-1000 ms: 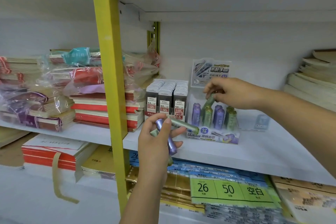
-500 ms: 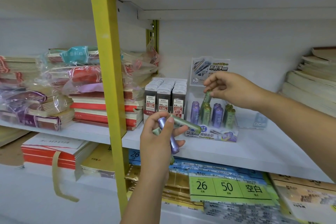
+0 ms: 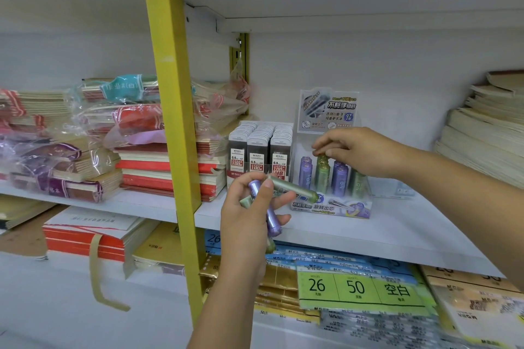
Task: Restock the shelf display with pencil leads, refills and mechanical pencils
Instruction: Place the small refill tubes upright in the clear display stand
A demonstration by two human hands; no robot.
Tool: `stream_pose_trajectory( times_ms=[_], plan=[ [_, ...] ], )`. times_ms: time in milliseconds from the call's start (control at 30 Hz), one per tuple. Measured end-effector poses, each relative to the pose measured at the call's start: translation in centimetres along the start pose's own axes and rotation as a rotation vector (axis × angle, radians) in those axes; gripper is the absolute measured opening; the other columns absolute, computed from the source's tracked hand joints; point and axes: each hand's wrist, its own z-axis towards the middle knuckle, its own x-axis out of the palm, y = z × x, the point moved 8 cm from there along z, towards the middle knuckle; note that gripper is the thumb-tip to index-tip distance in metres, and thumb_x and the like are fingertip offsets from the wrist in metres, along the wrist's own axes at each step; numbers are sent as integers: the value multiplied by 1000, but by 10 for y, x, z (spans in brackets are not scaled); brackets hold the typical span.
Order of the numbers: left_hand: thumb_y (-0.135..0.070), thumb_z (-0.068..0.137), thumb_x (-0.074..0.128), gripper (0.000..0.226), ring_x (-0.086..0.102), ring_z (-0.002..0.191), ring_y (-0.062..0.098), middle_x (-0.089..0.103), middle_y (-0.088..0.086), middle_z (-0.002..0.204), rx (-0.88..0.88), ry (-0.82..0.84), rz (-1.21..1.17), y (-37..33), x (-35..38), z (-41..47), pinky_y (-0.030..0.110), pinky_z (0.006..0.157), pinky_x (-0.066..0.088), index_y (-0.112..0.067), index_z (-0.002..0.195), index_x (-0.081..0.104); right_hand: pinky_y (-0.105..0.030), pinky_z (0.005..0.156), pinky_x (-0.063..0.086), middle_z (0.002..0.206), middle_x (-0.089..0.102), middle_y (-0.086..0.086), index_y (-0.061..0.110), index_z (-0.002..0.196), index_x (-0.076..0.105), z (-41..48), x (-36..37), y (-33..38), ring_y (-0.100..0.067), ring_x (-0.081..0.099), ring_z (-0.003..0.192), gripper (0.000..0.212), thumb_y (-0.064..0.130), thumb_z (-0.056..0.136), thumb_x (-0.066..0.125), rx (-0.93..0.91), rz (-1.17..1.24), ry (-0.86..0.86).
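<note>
**Stationery shelf (image 3: 397, 235) restock**

Its white board bears the display box (image 3: 334, 208). At the box's 12 o'clock the right hand (image 3: 360, 150) pinches an upright green tube (image 3: 323, 174) inside. At 8 o'clock the left hand (image 3: 246, 218) grips a purple tube (image 3: 271, 218) and a slanted green tube (image 3: 295, 187).

A: Location of the display box (image 3: 331, 208)?
B: Frame centre, on the shelf (image 3: 397, 241), just right of the lead cases (image 3: 261, 150); tubes (image 3: 340, 178) stand upright in it.
A: Surroundings?
B: Notebook stacks (image 3: 167, 170) left, partly behind the post (image 3: 173, 93); paper stacks (image 3: 487, 136) far right. Left hand (image 3: 246, 221) holds loose tubes (image 3: 295, 188) in front; right hand (image 3: 360, 153) pinches one standing tube from above.
</note>
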Motion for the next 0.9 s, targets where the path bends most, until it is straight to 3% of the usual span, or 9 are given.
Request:
stream_pose_trajectory(
  times_ms=[200,267,367,467,567,633,733,900],
  plan=[
    [-19,94,65,20,77,87,25,76,-7,101,-15,40,-11,-2,4,-5,25,51,56,-35,83,70,-20,101,34,135,53,16,28,141,45,-14,9,9,-2,46,125,38,22,103,39,18,-83,70],
    [-18,93,65,19,77,87,25,76,-6,101,-15,53,-16,-4,7,-7,25,51,56,-34,84,70,-19,98,34,128,49,23,31,137,49,-26,-4,22,2,44,120,36,22,103,41,-37,-61,-104],
    [-21,91,66,15,76,87,25,76,-5,103,-11,63,-28,-6,9,-9,24,51,56,-35,86,71,-11,78,45,102,60,29,43,109,60,-64,-15,49,8,55,92,23,32,96,45,-153,80,-354],
    [-27,84,70,9,76,89,25,76,-3,106,-17,96,-66,-7,13,-12,24,51,55,-35,86,71,-19,64,51,84,66,13,48,101,59,-94,13,53,-5,61,74,17,40,90,49,-131,222,-244],
    [-27,80,69,10,76,91,24,75,-3,113,-10,179,-93,-10,20,-16,24,52,56,-35,87,71,-26,59,56,87,71,7,30,106,66,-106,40,40,-16,69,70,16,25,95,56,-5,549,-144],
    [-25,85,68,13,76,91,23,74,-7,114,0,216,-34,-11,22,-18,24,54,56,-36,91,72,-24,59,55,83,73,0,20,103,68,-108,40,31,-19,70,68,14,14,93,60,47,696,-195],
    [-20,94,65,22,76,86,23,75,-10,104,-14,216,94,-5,22,-20,24,54,57,-39,103,73,-21,65,55,80,74,-5,19,101,68,-108,31,19,-21,70,73,19,6,87,67,68,739,-280],
    [-17,94,66,24,75,70,21,76,-5,93,-26,240,214,7,30,-18,25,52,56,-40,93,74,-21,69,55,83,74,-8,24,96,75,-104,22,5,-20,71,77,26,2,86,66,66,868,-295]
  ],
)
